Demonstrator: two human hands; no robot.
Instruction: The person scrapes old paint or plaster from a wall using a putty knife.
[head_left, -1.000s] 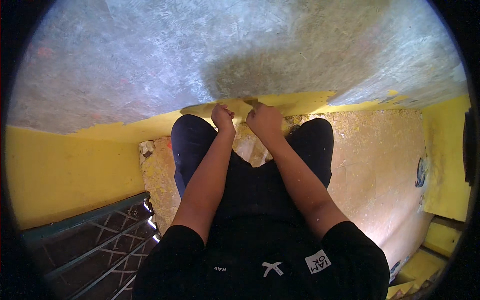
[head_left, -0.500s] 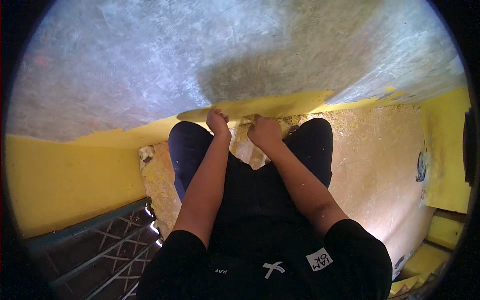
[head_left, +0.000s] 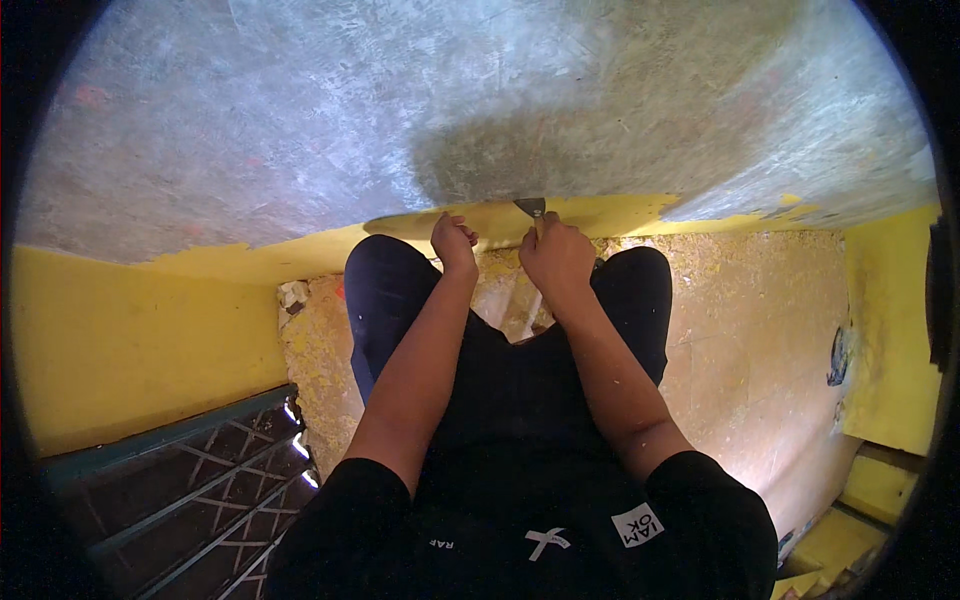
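My right hand [head_left: 562,255] is closed round the handle of a scraper [head_left: 531,207]. Its flat, dark blade points up and left, against the low wall where the yellow paint [head_left: 610,208] meets the grey surface [head_left: 300,110]. A short way to the left, my left hand [head_left: 456,243] is curled into a loose fist in front of the yellow strip, and I see nothing in it. Both hands are between my bent knees.
Flakes and dust of yellow paint lie on the tan floor [head_left: 750,340]. At the lower left stands a dark metal lattice gate [head_left: 190,490]. Yellow walls [head_left: 140,340] close in the left and right sides. A chipped, pale corner piece [head_left: 293,295] sits by the left wall.
The scraper has risen from the wall's foot to the edge of the grey surface, its blade now plainly in view. My left hand has shifted slightly right, still curled.
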